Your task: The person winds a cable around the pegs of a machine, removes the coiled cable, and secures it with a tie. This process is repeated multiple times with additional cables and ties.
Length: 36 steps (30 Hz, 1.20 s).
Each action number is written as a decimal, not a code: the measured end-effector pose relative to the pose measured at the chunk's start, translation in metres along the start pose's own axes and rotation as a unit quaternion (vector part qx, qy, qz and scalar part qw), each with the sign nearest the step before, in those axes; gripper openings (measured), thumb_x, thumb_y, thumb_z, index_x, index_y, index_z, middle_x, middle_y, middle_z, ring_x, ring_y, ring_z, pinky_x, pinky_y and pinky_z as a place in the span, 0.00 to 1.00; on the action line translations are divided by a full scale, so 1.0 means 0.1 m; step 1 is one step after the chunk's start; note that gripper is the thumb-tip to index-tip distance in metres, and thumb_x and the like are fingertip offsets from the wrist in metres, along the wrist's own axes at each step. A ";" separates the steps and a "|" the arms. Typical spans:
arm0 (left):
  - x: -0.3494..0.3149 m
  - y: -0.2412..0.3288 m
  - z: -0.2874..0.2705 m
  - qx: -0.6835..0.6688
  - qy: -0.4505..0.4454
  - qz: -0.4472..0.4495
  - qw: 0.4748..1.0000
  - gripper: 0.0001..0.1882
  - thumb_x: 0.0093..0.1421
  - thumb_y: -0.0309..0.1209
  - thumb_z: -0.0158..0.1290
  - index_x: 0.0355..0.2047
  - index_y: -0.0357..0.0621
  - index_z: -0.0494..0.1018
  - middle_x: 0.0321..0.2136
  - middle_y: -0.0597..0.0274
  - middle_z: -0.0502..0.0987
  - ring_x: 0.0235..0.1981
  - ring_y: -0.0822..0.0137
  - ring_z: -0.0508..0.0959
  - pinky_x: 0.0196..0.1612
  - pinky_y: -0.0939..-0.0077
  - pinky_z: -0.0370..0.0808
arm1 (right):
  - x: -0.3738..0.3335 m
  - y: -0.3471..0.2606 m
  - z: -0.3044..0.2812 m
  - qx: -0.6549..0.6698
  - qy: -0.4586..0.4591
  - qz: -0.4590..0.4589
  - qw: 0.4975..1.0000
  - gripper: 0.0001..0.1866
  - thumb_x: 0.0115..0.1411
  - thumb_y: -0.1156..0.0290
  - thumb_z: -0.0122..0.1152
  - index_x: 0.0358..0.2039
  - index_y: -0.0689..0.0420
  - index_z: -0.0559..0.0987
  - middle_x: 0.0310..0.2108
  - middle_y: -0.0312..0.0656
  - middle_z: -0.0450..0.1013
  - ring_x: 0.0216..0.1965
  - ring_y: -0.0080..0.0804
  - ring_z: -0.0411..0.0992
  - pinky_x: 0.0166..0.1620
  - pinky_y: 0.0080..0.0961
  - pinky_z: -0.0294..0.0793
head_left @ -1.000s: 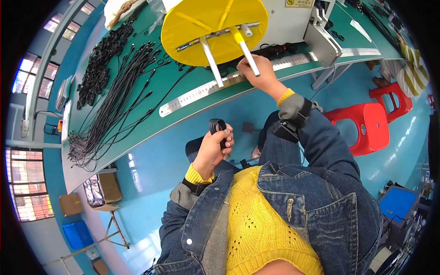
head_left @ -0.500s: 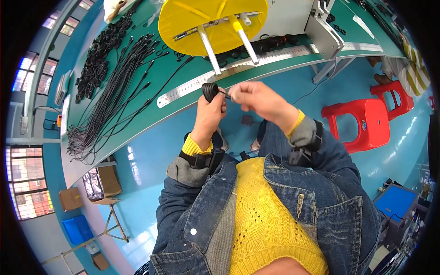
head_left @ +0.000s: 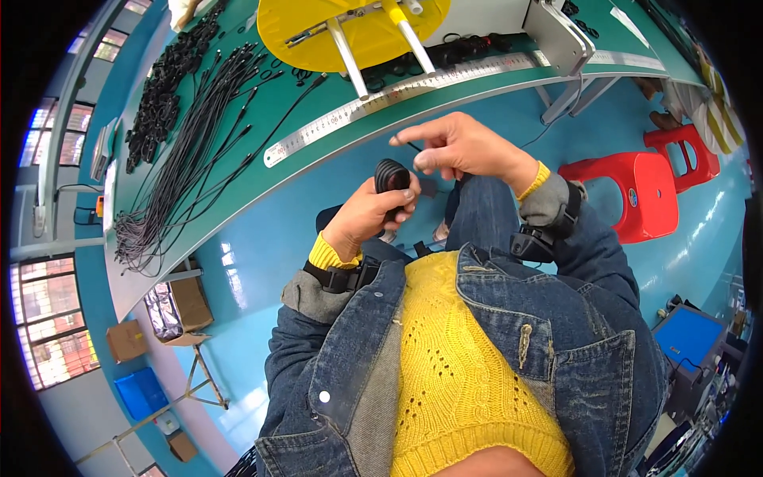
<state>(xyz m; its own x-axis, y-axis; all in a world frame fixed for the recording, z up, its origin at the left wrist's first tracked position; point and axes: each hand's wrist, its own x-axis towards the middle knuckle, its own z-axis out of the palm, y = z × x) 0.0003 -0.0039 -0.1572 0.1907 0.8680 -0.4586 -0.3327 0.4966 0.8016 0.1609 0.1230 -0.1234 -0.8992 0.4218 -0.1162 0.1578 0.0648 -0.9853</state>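
Note:
My left hand point(head_left: 367, 213) is closed around a tight coil of black cable point(head_left: 391, 175), its rounded loops standing up above the thumb. To the right and slightly higher, my right hand point(head_left: 473, 151) is apart from the coil. Its index finger points left while the thumb presses toward the curled fingers. A short, thin black strand point(head_left: 414, 147) shows between index finger and thumb; whether it is the cable's end or a separate tie, I cannot tell. Both hands are held in front of the bench edge, over the floor.
On the green bench point(head_left: 238, 171) lie a long bundle of black cables point(head_left: 187, 159), a heap of black coils point(head_left: 155, 119) and a steel ruler point(head_left: 318, 123). A yellow round disc with metal rods point(head_left: 350, 36) overhangs the ruler. Red stools point(head_left: 648, 199) stand at the right.
My left hand has moved right and lower with the coil. The right hand has drawn away from the coil, up and right, its index finger now extended. The view has shifted slightly.

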 end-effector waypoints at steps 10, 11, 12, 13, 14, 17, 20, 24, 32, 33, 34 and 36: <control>0.03 -0.15 -0.10 0.125 0.037 0.000 0.991 0.09 0.52 0.26 0.52 0.32 0.40 0.66 0.20 0.67 0.66 0.16 0.80 0.63 0.15 0.86 0.56 | 0.18 0.36 0.26 -0.183 -0.050 -0.017 0.982 0.18 0.49 0.63 0.62 0.34 0.62 0.70 0.21 0.37 0.70 0.21 0.20 0.68 0.23 0.19 0.67; 0.01 -0.16 -0.06 0.072 0.063 0.022 0.995 0.09 0.51 0.26 0.53 0.33 0.39 0.66 0.20 0.68 0.66 0.16 0.80 0.63 0.15 0.86 0.56 | 0.14 0.47 0.26 -0.063 -0.027 0.021 0.997 0.19 0.49 0.62 0.62 0.34 0.62 0.70 0.21 0.36 0.69 0.22 0.22 0.68 0.23 0.21 0.67; 0.01 -0.17 -0.02 0.019 0.087 0.045 0.995 0.10 0.51 0.26 0.53 0.33 0.39 0.66 0.20 0.68 0.66 0.16 0.80 0.63 0.15 0.86 0.56 | 0.10 0.53 0.25 0.057 -0.003 0.061 0.996 0.19 0.49 0.61 0.62 0.34 0.62 0.69 0.20 0.36 0.68 0.22 0.24 0.68 0.24 0.23 0.67; 0.02 -0.16 0.02 0.018 0.087 0.047 0.995 0.10 0.51 0.26 0.53 0.33 0.39 0.66 0.20 0.68 0.66 0.16 0.80 0.63 0.15 0.86 0.56 | 0.08 0.58 0.23 0.176 0.021 0.101 0.979 0.20 0.49 0.60 0.62 0.34 0.61 0.68 0.19 0.36 0.68 0.22 0.26 0.69 0.25 0.25 0.67; 0.03 -0.13 0.05 0.068 0.100 0.063 0.991 0.11 0.50 0.26 0.54 0.33 0.39 0.66 0.21 0.68 0.67 0.17 0.79 0.64 0.15 0.85 0.58 | 0.08 0.61 0.21 0.174 0.021 0.100 0.979 0.20 0.49 0.60 0.62 0.34 0.61 0.68 0.19 0.36 0.68 0.22 0.26 0.69 0.25 0.25 0.67; 0.01 -0.09 0.07 0.168 0.137 0.094 0.972 0.12 0.49 0.26 0.54 0.35 0.38 0.67 0.22 0.68 0.69 0.18 0.78 0.67 0.17 0.83 0.61 | 0.17 0.39 0.24 0.083 0.095 -0.028 0.992 0.20 0.50 0.57 0.59 0.33 0.61 0.68 0.19 0.43 0.69 0.20 0.38 0.70 0.23 0.33 0.67; 0.01 -0.13 -0.04 0.264 0.118 0.283 0.914 0.09 0.47 0.23 0.55 0.31 0.35 0.71 0.20 0.67 0.70 0.18 0.76 0.69 0.20 0.78 0.66 | 0.23 0.16 0.51 -0.189 0.122 -0.128 0.966 0.19 0.52 0.57 0.57 0.31 0.61 0.68 0.18 0.47 0.69 0.20 0.45 0.69 0.23 0.36 0.66; -0.23 -0.20 -0.10 0.294 0.196 0.255 0.900 0.11 0.46 0.24 0.55 0.32 0.36 0.72 0.26 0.63 0.75 0.25 0.73 0.72 0.27 0.74 0.69 | 0.32 0.05 0.93 -0.346 0.140 -0.139 0.917 0.18 0.53 0.58 0.55 0.30 0.62 0.68 0.17 0.54 0.68 0.21 0.55 0.67 0.23 0.41 0.66; -0.83 -0.75 -0.71 0.263 -0.028 -0.193 0.945 0.12 0.51 0.37 0.55 0.20 0.40 0.73 0.17 0.63 0.74 0.16 0.72 0.71 0.20 0.75 0.69 | 0.21 0.32 1.48 -0.125 -0.168 0.154 0.966 0.23 0.56 0.51 0.50 0.28 0.64 0.71 0.18 0.48 0.72 0.21 0.38 0.73 0.26 0.32 0.69; -0.95 -0.60 -0.80 0.264 -0.020 -0.190 0.945 0.12 0.51 0.37 0.55 0.20 0.40 0.73 0.17 0.63 0.74 0.16 0.72 0.71 0.20 0.75 0.69 | 0.16 0.36 1.46 -0.117 -0.184 0.160 0.963 0.23 0.56 0.51 0.51 0.28 0.63 0.72 0.19 0.47 0.72 0.21 0.34 0.73 0.26 0.29 0.69; -1.07 -0.38 -0.95 0.247 0.004 -0.228 0.942 0.13 0.51 0.39 0.55 0.20 0.42 0.73 0.17 0.64 0.74 0.16 0.75 0.71 0.19 0.78 0.67 | 0.11 0.42 1.42 -0.108 -0.200 0.166 0.960 0.23 0.56 0.52 0.51 0.28 0.63 0.73 0.19 0.45 0.73 0.22 0.30 0.73 0.26 0.27 0.69; -1.35 0.24 -1.21 0.218 0.116 -0.189 0.950 0.12 0.51 0.38 0.55 0.20 0.43 0.73 0.16 0.67 0.73 0.16 0.75 0.71 0.19 0.81 0.68 | -0.01 0.66 1.30 -0.119 -0.188 0.140 0.965 0.21 0.55 0.54 0.53 0.28 0.63 0.73 0.19 0.44 0.72 0.22 0.29 0.72 0.26 0.25 0.69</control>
<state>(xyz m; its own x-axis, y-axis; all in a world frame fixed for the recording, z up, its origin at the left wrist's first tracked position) -0.1447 -0.1095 -0.1225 -0.0050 0.6294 -0.7771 0.1432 0.7695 0.6223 0.1187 0.0092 -0.2042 -0.8856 0.0979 -0.4541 0.4642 0.2213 -0.8576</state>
